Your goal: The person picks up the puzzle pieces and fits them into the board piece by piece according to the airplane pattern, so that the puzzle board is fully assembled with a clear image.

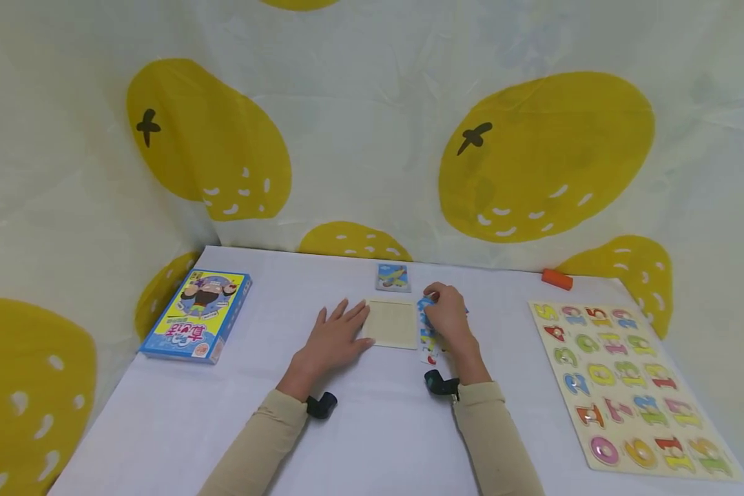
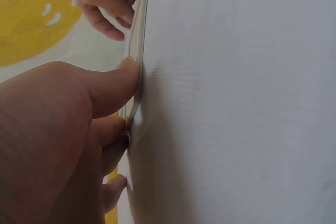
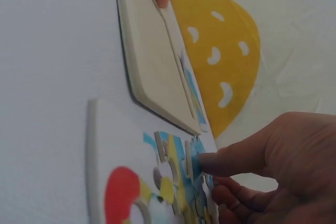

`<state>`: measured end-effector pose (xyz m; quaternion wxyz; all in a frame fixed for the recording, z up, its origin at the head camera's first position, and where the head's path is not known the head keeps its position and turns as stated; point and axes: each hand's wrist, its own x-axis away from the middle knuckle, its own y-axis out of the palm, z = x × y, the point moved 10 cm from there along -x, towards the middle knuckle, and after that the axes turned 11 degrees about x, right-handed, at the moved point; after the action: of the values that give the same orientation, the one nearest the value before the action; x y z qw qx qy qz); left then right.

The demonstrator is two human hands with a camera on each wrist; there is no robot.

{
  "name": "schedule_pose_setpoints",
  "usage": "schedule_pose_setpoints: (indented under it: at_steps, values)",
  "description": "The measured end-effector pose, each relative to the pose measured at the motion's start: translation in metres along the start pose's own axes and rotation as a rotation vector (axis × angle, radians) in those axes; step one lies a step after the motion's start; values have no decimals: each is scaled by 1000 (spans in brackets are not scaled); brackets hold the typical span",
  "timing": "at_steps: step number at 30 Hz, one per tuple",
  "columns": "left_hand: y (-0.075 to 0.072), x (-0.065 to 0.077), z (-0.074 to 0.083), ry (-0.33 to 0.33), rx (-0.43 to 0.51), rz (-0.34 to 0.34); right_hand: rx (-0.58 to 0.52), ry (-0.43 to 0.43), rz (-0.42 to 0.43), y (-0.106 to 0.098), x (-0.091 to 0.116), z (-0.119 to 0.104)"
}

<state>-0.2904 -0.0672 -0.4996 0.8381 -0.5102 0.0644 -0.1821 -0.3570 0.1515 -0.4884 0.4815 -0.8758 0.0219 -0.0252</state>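
Note:
A shallow wooden puzzle tray (image 1: 392, 324) with a raised rim lies flat on the white table. My left hand (image 1: 331, 343) rests at its left side, fingers spread and thumb touching the near left corner. Right of the tray lie jigsaw pieces (image 1: 428, 348) in blue, yellow, white and red, partly hidden by my right hand (image 1: 449, 317). In the right wrist view, my thumb and curled fingers pinch a blue puzzle piece (image 3: 196, 164) among the others. Behind the tray sits a small square picture (image 1: 393, 277) of a yellow airplane on blue.
A blue and yellow game box (image 1: 197, 315) lies at the left. On the right is a wooden number board (image 1: 632, 389) with coloured numerals. An orange cylinder (image 1: 557, 279) lies near the back right edge. A fruit-patterned curtain (image 1: 366, 138) hangs behind the table.

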Motion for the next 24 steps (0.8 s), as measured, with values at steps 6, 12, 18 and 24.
schedule_pose_setpoints:
  at_steps: [6,12,18,24]
  values:
    - [0,-2,4,-10,-32,-3,-40,25,0,-5,0,5]
    - [0,-4,5,-21,-47,-9,-129,40,36,-10,-1,10]
    - [-1,-3,3,-33,-22,-6,-187,14,70,-11,4,0]
    - [5,-4,-1,-29,-36,-5,-217,-13,29,2,13,-17]
